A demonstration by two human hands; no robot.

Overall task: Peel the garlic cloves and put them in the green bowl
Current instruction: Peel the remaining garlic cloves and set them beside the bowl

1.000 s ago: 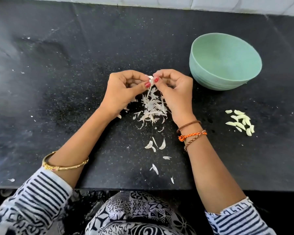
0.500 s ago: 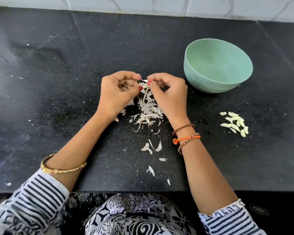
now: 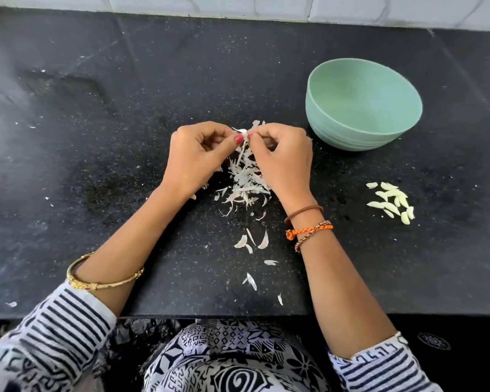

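**Garlic peeling on black stone counter**

Black speckled stone counter [image 3: 125, 137] runs across the view, bordered at the far edge by pale wall tiles [image 3: 238, 4]. Round pale-green plastic bowl [image 3: 337, 128] stands upright at the far right; its visible interior holds nothing. Near the right edge, nearer than the bowl and well apart from it, lies a small cluster of peeled pale-yellow garlic cloves [image 3: 391, 200]; most point their long axes diagonally, far-left to near-right.

A heap of thin white papery garlic skins [image 3: 245, 182] lies between the wrists, with loose flakes trailing toward the near edge. Above the heap, the left hand [image 3: 194, 157] and right hand [image 3: 283, 157] meet, fingers curled. Both pinch one small white garlic clove [image 3: 242, 131] at the fingertips; skin projects beyond the right fingers. The clove's axis cannot be determined, as the fingers cover it.
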